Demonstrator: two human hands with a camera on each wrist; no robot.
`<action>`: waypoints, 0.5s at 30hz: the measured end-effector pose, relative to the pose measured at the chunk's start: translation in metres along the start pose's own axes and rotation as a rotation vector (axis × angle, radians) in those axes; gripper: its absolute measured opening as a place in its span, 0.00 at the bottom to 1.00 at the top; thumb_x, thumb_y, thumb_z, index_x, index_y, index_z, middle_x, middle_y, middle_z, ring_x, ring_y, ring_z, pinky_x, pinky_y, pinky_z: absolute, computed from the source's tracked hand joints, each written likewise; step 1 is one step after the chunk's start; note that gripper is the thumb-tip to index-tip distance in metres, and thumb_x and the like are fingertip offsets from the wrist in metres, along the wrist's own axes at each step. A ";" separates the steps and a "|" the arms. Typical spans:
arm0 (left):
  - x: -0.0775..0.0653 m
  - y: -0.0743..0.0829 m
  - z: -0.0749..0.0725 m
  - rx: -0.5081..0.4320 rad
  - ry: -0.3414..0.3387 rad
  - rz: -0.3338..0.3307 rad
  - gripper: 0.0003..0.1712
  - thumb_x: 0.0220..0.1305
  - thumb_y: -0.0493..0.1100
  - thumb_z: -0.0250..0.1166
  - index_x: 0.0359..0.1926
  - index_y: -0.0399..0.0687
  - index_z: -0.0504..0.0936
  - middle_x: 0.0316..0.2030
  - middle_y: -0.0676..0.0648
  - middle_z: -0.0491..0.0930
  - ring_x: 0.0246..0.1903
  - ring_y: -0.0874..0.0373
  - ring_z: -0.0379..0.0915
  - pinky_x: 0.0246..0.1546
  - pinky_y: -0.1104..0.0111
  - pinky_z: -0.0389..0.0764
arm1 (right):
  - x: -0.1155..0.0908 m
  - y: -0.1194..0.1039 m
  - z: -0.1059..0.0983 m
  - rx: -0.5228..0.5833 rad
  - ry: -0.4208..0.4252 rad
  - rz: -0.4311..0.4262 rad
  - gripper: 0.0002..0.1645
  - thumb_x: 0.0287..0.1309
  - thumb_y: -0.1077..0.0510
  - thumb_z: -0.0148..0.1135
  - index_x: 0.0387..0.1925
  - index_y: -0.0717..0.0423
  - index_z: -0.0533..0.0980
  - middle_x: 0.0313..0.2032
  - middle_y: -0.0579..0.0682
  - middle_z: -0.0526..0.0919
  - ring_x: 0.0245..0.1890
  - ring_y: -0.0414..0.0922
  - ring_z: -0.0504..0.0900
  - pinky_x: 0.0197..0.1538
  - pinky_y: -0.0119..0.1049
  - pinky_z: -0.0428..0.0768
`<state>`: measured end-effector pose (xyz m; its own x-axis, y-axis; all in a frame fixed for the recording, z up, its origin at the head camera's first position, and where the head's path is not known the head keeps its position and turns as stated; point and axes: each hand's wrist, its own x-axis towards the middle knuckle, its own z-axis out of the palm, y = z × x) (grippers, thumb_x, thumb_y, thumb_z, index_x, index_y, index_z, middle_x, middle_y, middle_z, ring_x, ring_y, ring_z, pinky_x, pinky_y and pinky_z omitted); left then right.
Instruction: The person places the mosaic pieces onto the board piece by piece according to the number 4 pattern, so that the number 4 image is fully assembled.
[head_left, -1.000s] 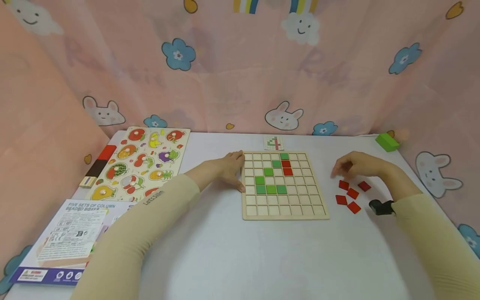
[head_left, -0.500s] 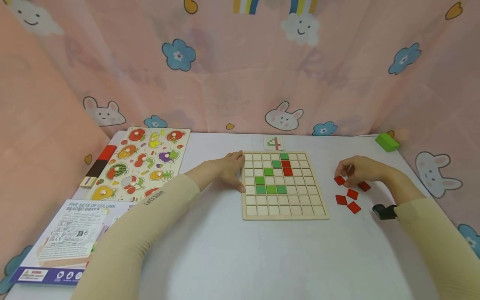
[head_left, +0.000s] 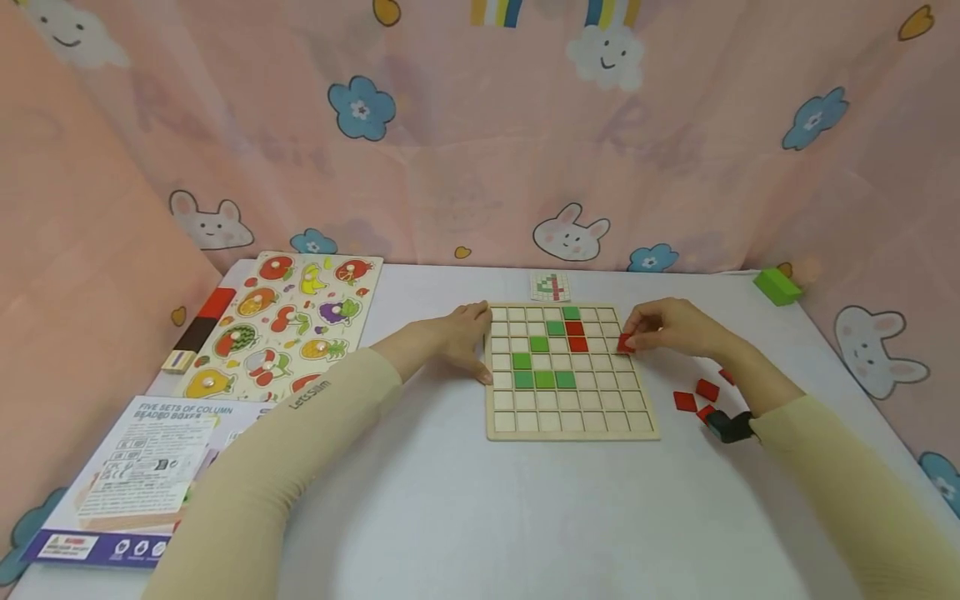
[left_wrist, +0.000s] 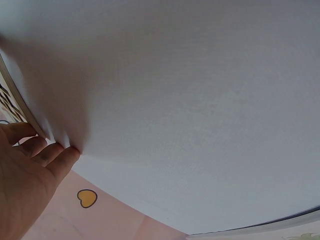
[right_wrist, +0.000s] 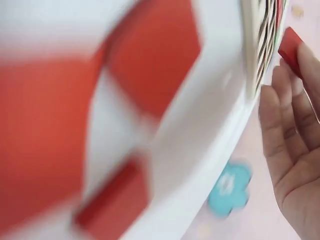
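A wooden grid board (head_left: 525, 435) lies flat on the white table, several of its squares filled with green tiles (head_left: 543, 380) and two with red tiles (head_left: 576, 336). My left hand (head_left: 461, 337) rests against the board's left edge, thumb towards the near end and fingers towards the far corner. At the right edge, my right hand (head_left: 678, 325) pinches a red square tile (head_left: 625, 342) between thumb and fingers. The right wrist view shows that same pinched tile (right_wrist: 289, 49). Behind the board stands a small pattern card (head_left: 551, 287).
Several loose red tiles (head_left: 685, 402) lie right of the board, partly covered by the right wrist's black camera (head_left: 729, 426). A green block (head_left: 777, 287) sits at the back right. To the left are a fruit puzzle board (head_left: 292, 321), a boxed set (head_left: 135, 492) and coloured blocks (head_left: 198, 329).
My right hand took hold of a red tile from the loose group and carried it left to the board's right edge. The left hand has stayed at the board.
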<state>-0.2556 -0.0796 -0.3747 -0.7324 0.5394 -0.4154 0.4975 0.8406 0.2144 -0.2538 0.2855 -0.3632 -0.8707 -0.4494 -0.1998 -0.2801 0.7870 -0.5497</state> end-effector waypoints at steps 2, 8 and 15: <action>0.000 0.000 0.000 -0.005 0.003 -0.001 0.71 0.51 0.70 0.70 0.78 0.37 0.40 0.79 0.37 0.34 0.79 0.39 0.34 0.81 0.52 0.46 | 0.004 -0.013 0.008 0.019 -0.003 -0.033 0.06 0.61 0.55 0.67 0.38 0.51 0.83 0.35 0.48 0.86 0.36 0.43 0.76 0.38 0.30 0.76; 0.000 0.001 0.000 -0.010 0.001 -0.007 0.71 0.51 0.70 0.70 0.78 0.37 0.39 0.80 0.37 0.34 0.79 0.39 0.34 0.81 0.52 0.46 | 0.017 -0.036 0.028 -0.012 0.000 -0.089 0.03 0.61 0.57 0.67 0.36 0.50 0.83 0.36 0.47 0.86 0.37 0.44 0.73 0.39 0.31 0.73; 0.001 0.000 0.001 0.000 0.007 -0.009 0.71 0.51 0.70 0.70 0.78 0.38 0.40 0.79 0.37 0.35 0.79 0.39 0.34 0.81 0.52 0.46 | 0.024 -0.042 0.037 -0.028 0.020 -0.086 0.03 0.57 0.57 0.70 0.30 0.49 0.82 0.32 0.46 0.85 0.34 0.43 0.75 0.40 0.34 0.74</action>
<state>-0.2557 -0.0787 -0.3756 -0.7401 0.5326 -0.4107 0.4909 0.8452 0.2113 -0.2479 0.2263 -0.3756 -0.8508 -0.5074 -0.1367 -0.3649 0.7577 -0.5411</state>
